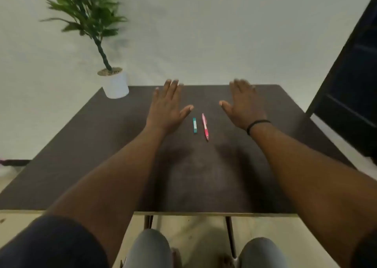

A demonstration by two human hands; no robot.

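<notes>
A pink pen (205, 126) lies lengthwise in the middle of the dark brown table (102, 145). Just left of it lies a small teal stick-shaped thing (195, 125), perhaps a cap or an eraser. My left hand (168, 108) is stretched out over the table to the left of both, palm down, fingers straight, holding nothing. On the other side, my right hand (243, 104) is spread the same way, with a black band on its wrist. Neither hand touches the pen or the teal thing.
A potted green plant in a white pot (115, 85) stands at the table's far left corner. A dark piece of furniture (355, 80) rises beyond the right edge. My knees show under the table's near edge.
</notes>
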